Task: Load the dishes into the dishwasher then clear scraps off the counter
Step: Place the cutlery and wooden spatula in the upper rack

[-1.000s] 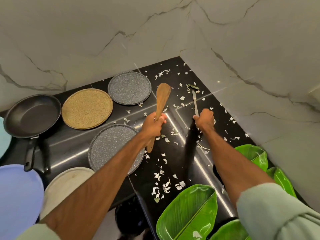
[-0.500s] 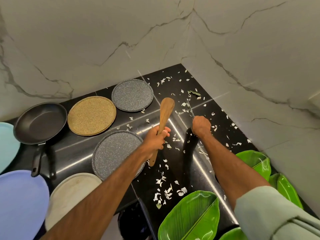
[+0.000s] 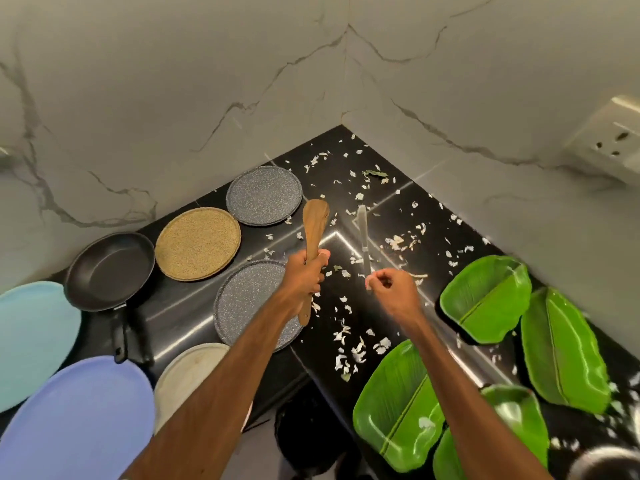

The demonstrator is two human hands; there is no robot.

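Wooden spatula (image 3: pixel 314 230), slim metal knife (image 3: pixel 362 233), flaky scraps (image 3: pixel 353 351)

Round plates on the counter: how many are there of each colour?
Grey plates: 2
Tan plate: 1
Light blue plate: 1
Purple plate: 1
Cream plate: 1
Total: 6 round plates
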